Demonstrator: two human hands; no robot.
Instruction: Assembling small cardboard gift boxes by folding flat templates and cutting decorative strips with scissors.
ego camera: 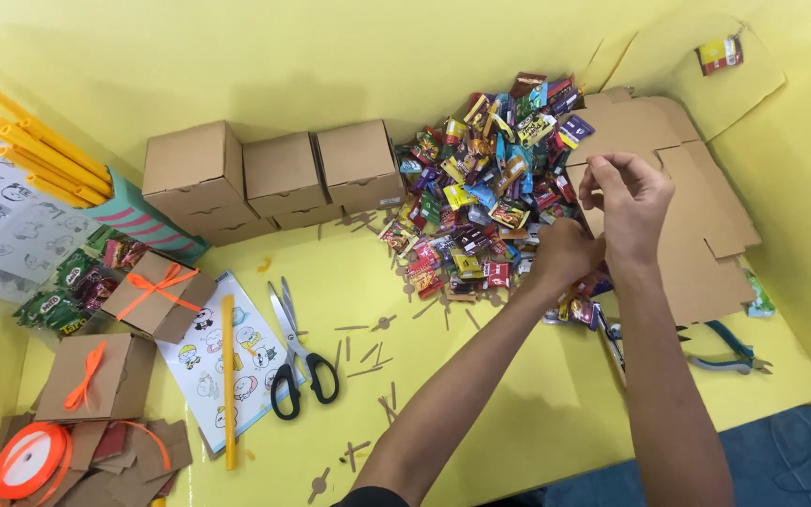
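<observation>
Done so far: two small brown cardboard boxes tied with orange ribbon (155, 294) lie near left. Three plain folded brown boxes (279, 178) stand far centre, unribboned. Left hand (563, 253), fingers curled, rests at the near edge of the heap of bright wrapped sweets (481, 202); grasp unclear. Right hand (631, 202) pinches an edge of the flat unfolded brown cardboard blank (696, 235) at far right. Judged early.
</observation>
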